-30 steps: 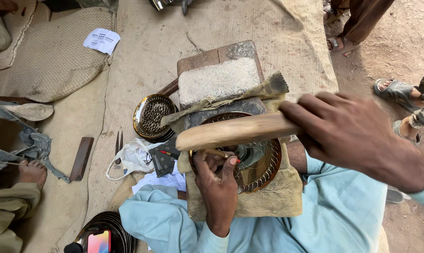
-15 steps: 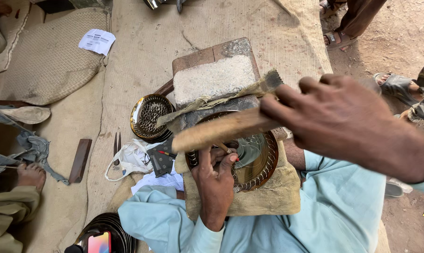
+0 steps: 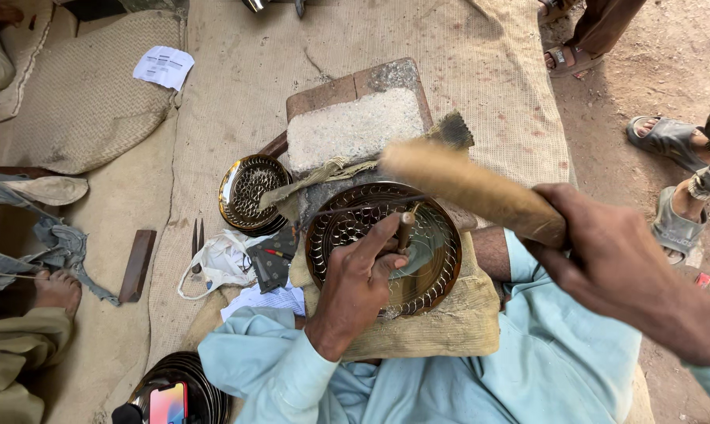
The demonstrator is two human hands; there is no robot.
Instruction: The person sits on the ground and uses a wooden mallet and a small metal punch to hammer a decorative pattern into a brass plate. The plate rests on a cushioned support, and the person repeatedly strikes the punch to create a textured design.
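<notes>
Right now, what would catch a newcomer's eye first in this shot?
The round engraved metal plate on a cloth pad in the person's lap, mid-frame, draws the eye: the left hand holds a small punch upright on it. Just right of it, the right hand grips a thick wooden mallet, raised and motion-blurred above the plate. A second, smaller patterned plate lies on the mat to the left.

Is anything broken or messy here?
The wooden mallet in the right hand has a frayed, ragged far end. A loose white paper lies apart on the mat. The metal plate looks whole.
</notes>
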